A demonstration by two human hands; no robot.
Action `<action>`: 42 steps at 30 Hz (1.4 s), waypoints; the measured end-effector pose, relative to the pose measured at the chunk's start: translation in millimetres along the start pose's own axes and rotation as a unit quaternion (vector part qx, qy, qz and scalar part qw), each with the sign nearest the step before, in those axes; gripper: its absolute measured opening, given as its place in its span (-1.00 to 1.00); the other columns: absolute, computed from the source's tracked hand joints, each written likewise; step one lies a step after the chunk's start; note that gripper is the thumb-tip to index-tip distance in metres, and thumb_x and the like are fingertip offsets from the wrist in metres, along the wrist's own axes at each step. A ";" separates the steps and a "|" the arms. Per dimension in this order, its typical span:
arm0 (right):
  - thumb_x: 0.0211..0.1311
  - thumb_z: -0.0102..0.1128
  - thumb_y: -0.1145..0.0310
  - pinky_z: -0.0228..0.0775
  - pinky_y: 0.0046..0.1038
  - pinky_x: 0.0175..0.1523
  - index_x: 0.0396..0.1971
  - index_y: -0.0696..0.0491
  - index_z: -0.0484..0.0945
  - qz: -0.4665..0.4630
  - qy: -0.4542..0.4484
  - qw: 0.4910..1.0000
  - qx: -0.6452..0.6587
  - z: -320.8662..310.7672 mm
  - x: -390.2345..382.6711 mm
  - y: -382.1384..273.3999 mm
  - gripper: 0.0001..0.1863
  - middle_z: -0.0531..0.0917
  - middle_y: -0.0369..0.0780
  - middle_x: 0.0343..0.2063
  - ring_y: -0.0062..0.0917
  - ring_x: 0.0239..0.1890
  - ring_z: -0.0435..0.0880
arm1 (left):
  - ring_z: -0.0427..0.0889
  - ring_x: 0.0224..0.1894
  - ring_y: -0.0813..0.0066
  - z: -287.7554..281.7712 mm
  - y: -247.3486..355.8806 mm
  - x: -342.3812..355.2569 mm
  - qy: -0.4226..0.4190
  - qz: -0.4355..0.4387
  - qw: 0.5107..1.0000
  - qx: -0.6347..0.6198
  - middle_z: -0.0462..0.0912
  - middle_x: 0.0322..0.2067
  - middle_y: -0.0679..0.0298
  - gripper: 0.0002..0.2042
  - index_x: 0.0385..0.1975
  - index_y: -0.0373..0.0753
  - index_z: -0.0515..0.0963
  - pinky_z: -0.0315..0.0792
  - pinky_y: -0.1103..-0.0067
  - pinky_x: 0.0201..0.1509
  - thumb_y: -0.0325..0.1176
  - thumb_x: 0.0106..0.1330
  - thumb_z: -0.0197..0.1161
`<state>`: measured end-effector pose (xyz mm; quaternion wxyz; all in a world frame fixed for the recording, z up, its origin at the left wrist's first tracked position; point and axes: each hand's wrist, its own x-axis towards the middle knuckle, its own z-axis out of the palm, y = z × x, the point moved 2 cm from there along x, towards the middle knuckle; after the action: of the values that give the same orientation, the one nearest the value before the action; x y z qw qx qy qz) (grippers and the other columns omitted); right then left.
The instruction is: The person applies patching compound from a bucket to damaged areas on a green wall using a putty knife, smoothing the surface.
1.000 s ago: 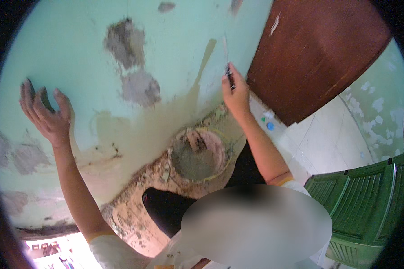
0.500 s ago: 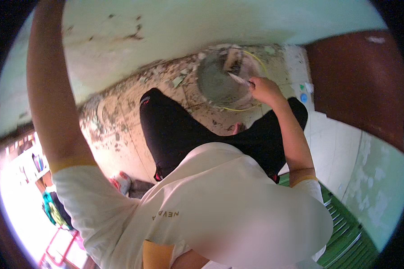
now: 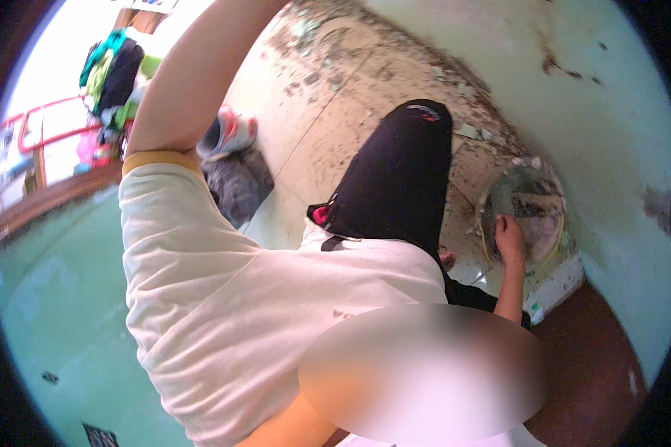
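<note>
Grey, wet-looking mix [image 3: 504,198] lies in a round tub [image 3: 484,240] with a yellowish rim, on the floor beside the wall at the right. My right hand [image 3: 510,240] is over the tub's near left part, its fingers curled closed. What they hold is hidden in this view. Beside the fingers, inside the tub, a brownish flat piece [image 3: 540,210] rests in the mix; I cannot tell its kind. My left arm [image 3: 201,82] stretches up past the top edge, so the left hand is out of sight.
Broken plaster bits [image 3: 470,132] and dirt litter the tiled floor [image 3: 291,160] along the stained pale green wall [image 3: 611,112]. A grey cloth or bag [image 3: 238,186] lies left of my knee. Clothes [image 3: 115,71] hang by a red frame [image 3: 48,112]. A brown panel [image 3: 589,365] stands lower right.
The view has swung round, so the tub now appears at the right. A slim pale tool showed in my right hand before; now it is not discernible. My left arm still reaches up.
</note>
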<state>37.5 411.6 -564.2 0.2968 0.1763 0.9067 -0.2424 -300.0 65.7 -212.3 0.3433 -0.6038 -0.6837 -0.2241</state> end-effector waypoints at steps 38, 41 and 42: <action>0.29 0.12 0.19 0.45 -0.24 -0.10 -0.12 0.15 0.54 -0.118 0.069 0.990 -0.035 -121.4 -13.4 -59.8 -0.66 0.63 -0.09 -0.28 -0.22 -0.23 0.63 | 0.61 -0.14 0.12 -195.4 117.5 -527.5 0.020 -0.879 0.447 -0.165 0.54 -0.10 0.00 -0.69 -0.06 -0.40 0.42 0.61 0.24 -0.10 -0.46 0.20 0.06; 0.30 0.14 0.22 0.46 -0.41 -0.13 -0.09 0.15 0.55 -0.137 0.073 0.988 0.027 -153.2 -35.5 -77.9 -0.67 0.64 -0.15 -0.29 -0.43 -0.28 0.63 | 0.61 -0.16 0.33 -205.7 80.4 -412.0 0.086 -0.890 0.400 -0.201 0.56 -0.11 0.13 -0.74 -0.12 -0.36 0.46 0.60 0.40 -0.20 -0.33 0.29 0.07; 0.31 0.14 0.23 0.45 -0.45 -0.12 -0.09 0.14 0.55 -0.150 0.087 0.984 0.040 -170.3 -45.2 -88.3 -0.68 0.64 -0.17 -0.29 -0.48 -0.27 0.62 | 0.60 -0.14 0.35 -205.8 68.5 -372.3 0.034 -0.891 0.414 -0.181 0.56 -0.09 0.14 -0.71 -0.07 -0.35 0.46 0.58 0.41 -0.18 -0.32 0.31 0.05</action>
<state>-46.1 424.0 -386.1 0.1701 0.0701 0.9348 -0.3038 -178.9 -321.1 -358.5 -0.1443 0.3048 -0.7690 -0.5431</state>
